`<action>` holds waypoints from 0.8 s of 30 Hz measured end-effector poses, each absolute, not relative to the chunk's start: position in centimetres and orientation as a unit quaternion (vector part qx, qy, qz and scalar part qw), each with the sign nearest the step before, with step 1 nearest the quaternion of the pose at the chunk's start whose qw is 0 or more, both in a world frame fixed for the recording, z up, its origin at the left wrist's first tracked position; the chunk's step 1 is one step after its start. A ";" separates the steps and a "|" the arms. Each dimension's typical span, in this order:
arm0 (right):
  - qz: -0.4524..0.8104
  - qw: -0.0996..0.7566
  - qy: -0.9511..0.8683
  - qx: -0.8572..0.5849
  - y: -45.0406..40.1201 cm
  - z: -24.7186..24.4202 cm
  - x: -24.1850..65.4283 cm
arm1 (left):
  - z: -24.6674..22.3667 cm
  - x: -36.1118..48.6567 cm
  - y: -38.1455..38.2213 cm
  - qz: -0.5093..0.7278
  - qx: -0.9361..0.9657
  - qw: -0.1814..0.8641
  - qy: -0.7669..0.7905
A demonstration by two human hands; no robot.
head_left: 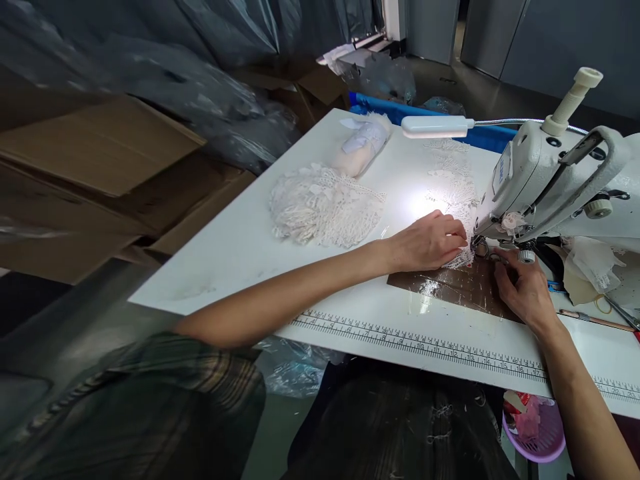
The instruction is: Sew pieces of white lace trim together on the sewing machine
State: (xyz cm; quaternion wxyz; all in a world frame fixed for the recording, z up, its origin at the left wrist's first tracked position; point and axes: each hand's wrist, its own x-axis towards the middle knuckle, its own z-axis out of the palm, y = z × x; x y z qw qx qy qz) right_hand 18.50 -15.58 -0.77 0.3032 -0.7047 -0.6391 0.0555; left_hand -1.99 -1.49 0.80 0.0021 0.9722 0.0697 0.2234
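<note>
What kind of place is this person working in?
Probably a sewing workshop: there's a sewing machine on a white table with a printed ruler edge, piled white lace, and open cardboard boxes beside it.

This is a sewing workshop. An industrial sewing machine [545, 180] stands on a white tabletop [225, 267] with a ruler scale [420, 347] along its front edge, under a small work lamp [435, 127]. White lace trim [325, 203] lies bunched there. Beyond the tabletop are open cardboard boxes [95, 147] and plastic sheeting [200, 93]; a purple basket [543, 440] below holds scraps.
</note>
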 end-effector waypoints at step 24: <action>0.043 0.288 -0.699 -0.653 -15.8 -1.3 17.4 | -1.2 -1.7 -1.4 0.204 0.978 0.045 -0.003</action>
